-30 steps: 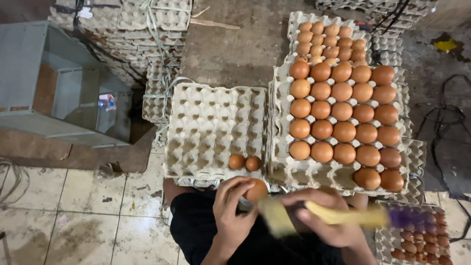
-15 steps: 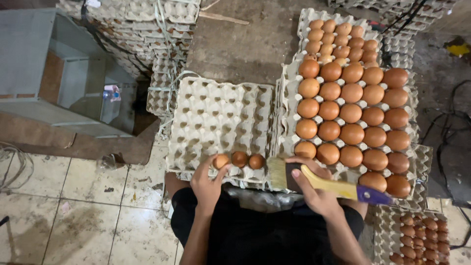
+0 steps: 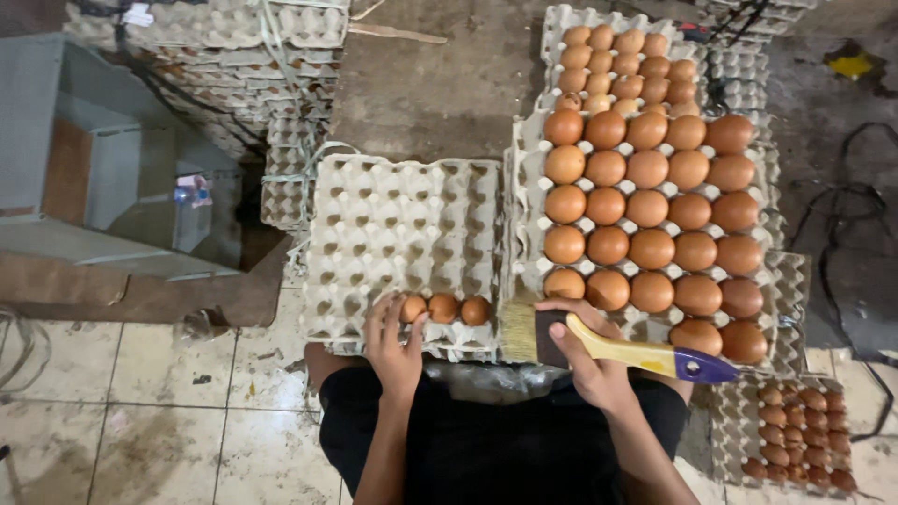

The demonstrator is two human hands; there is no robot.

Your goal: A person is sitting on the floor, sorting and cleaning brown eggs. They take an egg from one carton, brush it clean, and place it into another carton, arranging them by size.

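Note:
My left hand (image 3: 393,341) rests its fingertips on a brown egg (image 3: 412,308) in the front row of a grey pulp egg tray (image 3: 393,234). Two more eggs (image 3: 458,310) sit beside it in that row; the other cups are bare. My right hand (image 3: 589,365) grips a paintbrush (image 3: 608,344) with a yellow handle and purple end, bristles pointing left. Its fingers lie at the front edge of a second tray (image 3: 524,178) holding several rows of brown eggs (image 3: 650,210).
Another tray of eggs (image 3: 622,56) lies behind the full one. A tray of smaller eggs (image 3: 795,430) sits at lower right. Stacks of egg trays (image 3: 215,37) stand at the back left, beside a grey box (image 3: 84,178). Black cables (image 3: 842,215) trail on the right. Tiled floor lies at lower left.
My left hand carried an egg forward and set it in the front row, which now holds three. My right hand with the brush moved up to the full tray's front edge.

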